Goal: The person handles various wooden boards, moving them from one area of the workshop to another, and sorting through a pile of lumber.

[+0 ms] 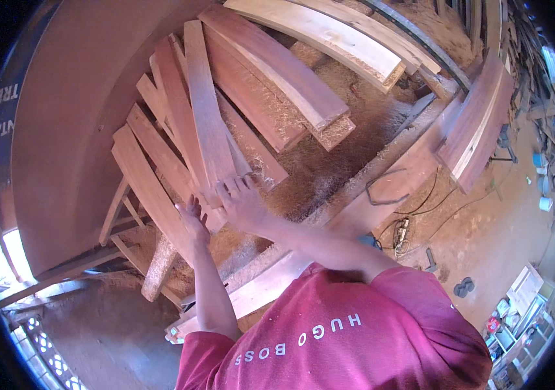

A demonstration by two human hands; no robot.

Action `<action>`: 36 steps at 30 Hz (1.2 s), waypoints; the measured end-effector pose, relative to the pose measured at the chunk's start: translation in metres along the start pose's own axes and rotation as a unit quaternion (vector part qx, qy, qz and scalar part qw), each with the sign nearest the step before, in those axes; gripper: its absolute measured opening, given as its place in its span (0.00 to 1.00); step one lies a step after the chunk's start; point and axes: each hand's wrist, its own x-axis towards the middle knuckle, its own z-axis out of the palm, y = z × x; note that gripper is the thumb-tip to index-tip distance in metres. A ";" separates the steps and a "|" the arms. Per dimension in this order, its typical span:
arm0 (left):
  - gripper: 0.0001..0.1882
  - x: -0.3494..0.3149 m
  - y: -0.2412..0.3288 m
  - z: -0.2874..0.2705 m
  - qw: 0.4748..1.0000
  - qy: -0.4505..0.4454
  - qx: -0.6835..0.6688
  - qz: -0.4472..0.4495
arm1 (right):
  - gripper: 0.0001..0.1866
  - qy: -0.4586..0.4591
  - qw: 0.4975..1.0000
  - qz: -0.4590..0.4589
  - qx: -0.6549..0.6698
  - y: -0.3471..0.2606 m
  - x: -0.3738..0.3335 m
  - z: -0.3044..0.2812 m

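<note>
Long reddish-brown wooden planks fan out in front of me. My right hand (242, 203) is at the near end of a narrow plank (207, 107), its fingers bent over that end and the thumb lower down; it looks closed on it. To its left, my left hand (194, 222) has its fingers apart and pointing up, holding nothing visible. It lies over or beside the outermost left plank (145, 172); whether it touches the wood I cannot tell. Another reddish plank (180, 110) runs between them, its near end partly hidden by my hands.
Wider planks (284, 71) and pale boards (329, 39) lie at the far right over sawdust (316, 169). A long beam (381, 156) runs diagonally between me and the pile. Cables (402, 234) lie on the floor at right. A brown wall (89, 97) stands at left.
</note>
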 end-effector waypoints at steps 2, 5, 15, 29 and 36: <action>0.39 -0.006 -0.003 -0.003 0.998 -0.002 0.048 0.044 | 0.34 -0.045 0.996 -0.063 -0.053 0.018 -0.001 0.002; 0.36 -0.012 -0.001 0.011 0.979 -0.014 0.134 0.153 | 0.32 -0.105 0.990 -0.068 0.066 0.031 0.002 -0.023; 0.37 -0.058 0.032 0.083 0.798 0.051 0.436 0.414 | 0.38 0.235 0.941 0.203 -0.138 0.187 -0.007 -0.139; 0.31 -0.090 0.008 0.093 0.844 0.102 0.352 0.391 | 0.58 0.012 0.964 0.198 -0.174 0.245 0.053 -0.168; 0.31 -0.096 -0.011 0.076 0.859 0.114 0.333 0.372 | 0.53 0.019 0.926 0.332 0.181 0.332 0.050 -0.187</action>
